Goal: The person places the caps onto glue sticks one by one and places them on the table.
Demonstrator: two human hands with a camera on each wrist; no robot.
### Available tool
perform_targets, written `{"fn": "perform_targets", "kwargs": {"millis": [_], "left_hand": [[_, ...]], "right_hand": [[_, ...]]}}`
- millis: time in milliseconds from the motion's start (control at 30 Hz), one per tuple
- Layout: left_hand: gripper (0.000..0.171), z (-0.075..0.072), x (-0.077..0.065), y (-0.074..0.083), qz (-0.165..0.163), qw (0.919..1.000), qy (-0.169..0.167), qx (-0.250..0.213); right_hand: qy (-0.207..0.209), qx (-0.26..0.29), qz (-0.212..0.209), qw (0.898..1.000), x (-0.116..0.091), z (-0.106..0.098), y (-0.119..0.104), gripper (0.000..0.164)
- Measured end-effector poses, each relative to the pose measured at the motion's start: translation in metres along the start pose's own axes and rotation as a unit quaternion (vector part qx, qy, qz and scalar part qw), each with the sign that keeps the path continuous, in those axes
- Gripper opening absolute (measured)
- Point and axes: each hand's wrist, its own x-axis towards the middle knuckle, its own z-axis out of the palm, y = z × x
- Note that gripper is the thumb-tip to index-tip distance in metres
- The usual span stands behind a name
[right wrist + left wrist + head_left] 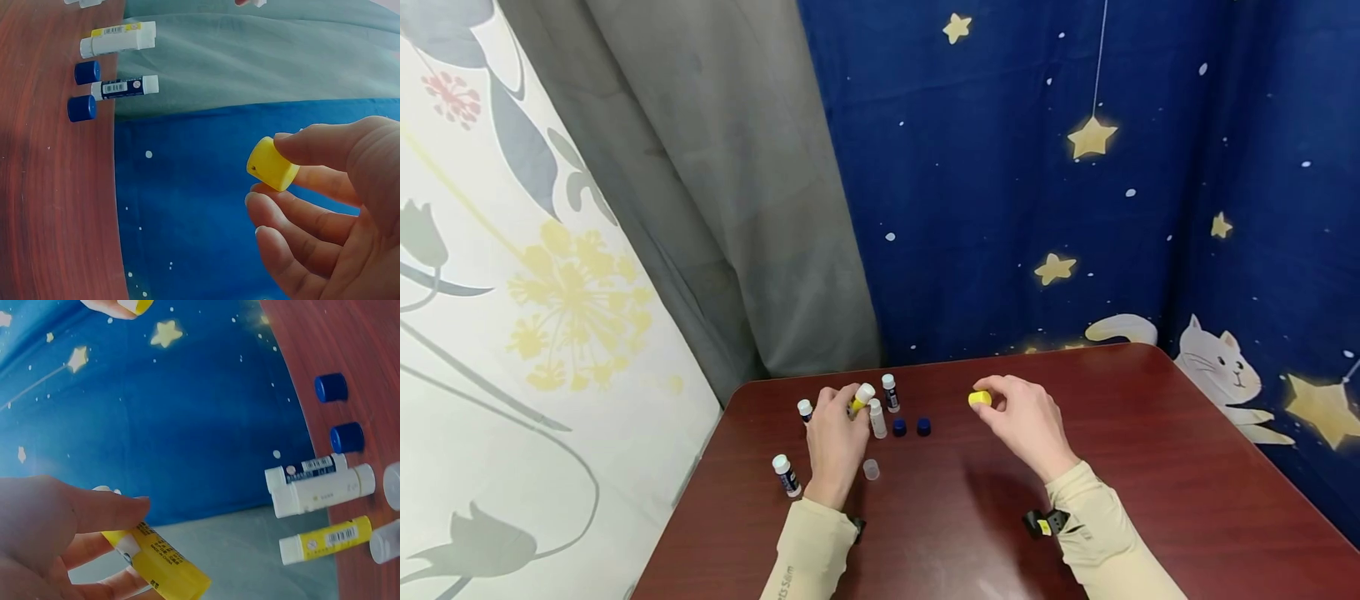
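My left hand grips a yellow glue stick above the left part of the table; in the head view its white end points up and to the right. To the right, my right hand pinches a small yellow cap between thumb and fingers, held in the air apart from the glue stick. Just beside the left hand stand a white glue stick and a navy-labelled one. Another yellow glue stick shows in the left wrist view, hidden behind the left hand in the head view.
Two blue caps sit side by side right of the white glue stick. Nearer me lies a clear cap. Two more navy-labelled glue sticks stand left of the left hand. Curtains hang behind the red-brown table.
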Motion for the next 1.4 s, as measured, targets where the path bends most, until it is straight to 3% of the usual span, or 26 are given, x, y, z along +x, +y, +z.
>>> {"fn": "perform_targets", "kwargs": {"millis": [500,800,1167,1400], "left_hand": [[0.036,0.004,-0.006,0.024,0.048,0.9977,-0.042,-0.025],[0.037,0.014,-0.003,0.036,0.105,0.9940,-0.023,-0.023],[0.031,0.021,-0.006,0.037,0.114,0.9932,-0.025,-0.008],[0.033,0.022,-0.005,0.042,0.104,0.9937,-0.042,0.005]], "right_hand": [[0.017,0.011,-0.024,0.999,0.003,-0.008,-0.009,0.023],[0.008,0.036,-0.033,0.999,0.015,-0.011,-0.023,0.028],[0.006,0.043,-0.039,0.998,0.020,-0.006,-0.029,0.025],[-0.007,0.070,-0.048,0.996,0.025,-0.005,-0.034,0.024]]}}
